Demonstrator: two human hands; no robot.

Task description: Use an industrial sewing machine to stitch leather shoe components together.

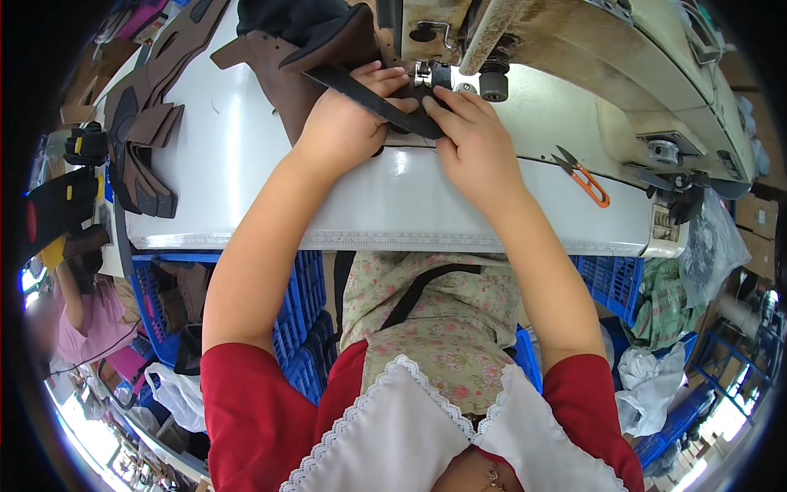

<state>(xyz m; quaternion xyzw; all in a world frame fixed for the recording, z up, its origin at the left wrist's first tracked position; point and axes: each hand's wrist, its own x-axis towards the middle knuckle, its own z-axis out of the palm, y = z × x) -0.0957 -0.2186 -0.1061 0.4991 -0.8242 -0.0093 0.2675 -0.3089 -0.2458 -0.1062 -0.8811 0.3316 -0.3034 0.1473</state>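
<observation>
A brown shoe upper with dark lining lies on the white sewing machine table, its front part under the machine's presser foot. My left hand is closed on the work, its fingertips near the foot. A black strip crosses over that hand's fingers, and its rounded end reaches my right hand. The thumb and fingers of my right hand pinch the work at the strip's end, just right of the foot. What lies beneath both hands is partly hidden.
The sewing machine fills the upper right. Orange-handled thread snips lie right of my right hand. Stacked brown cut pieces lie at the table's left. Blue crates stand below the table edge. Another person in pink sits at far left.
</observation>
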